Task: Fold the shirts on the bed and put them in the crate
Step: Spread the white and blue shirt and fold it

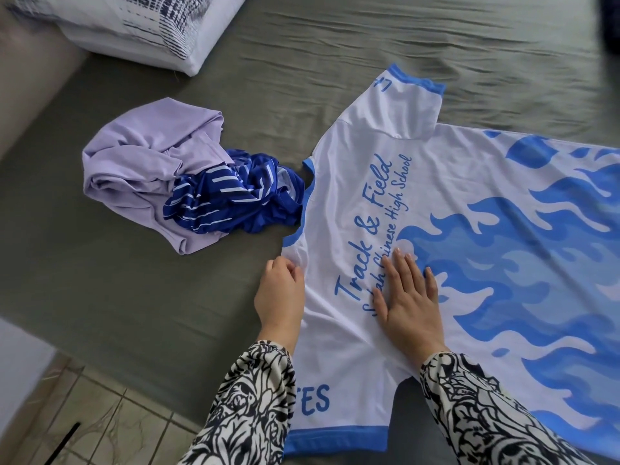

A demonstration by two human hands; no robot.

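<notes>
Three shirts lie on a bed (117, 297) covered in a grey-green sheet, with a patterned pillow (134, 25) at its upper left corner. On the left, a crumpled lilac shirt (134, 169) sits bunched against a crumpled blue striped shirt (231, 199), which touches the collar of a white shirt (352, 203) spread flat to the right, printed with "Track & Field" lettering and blue flames. A person's left hand (280, 297) grips the white shirt's shoulder edge near the collar, its fingers (288, 266) curled and pinching the fabric. The right hand (411, 297) rests flat on the lettering, fingers (399, 263) straight and slightly spread. Both arms wear black-and-white patterned sleeves (251, 407). Tiled floor (100, 421) shows at lower left.
</notes>
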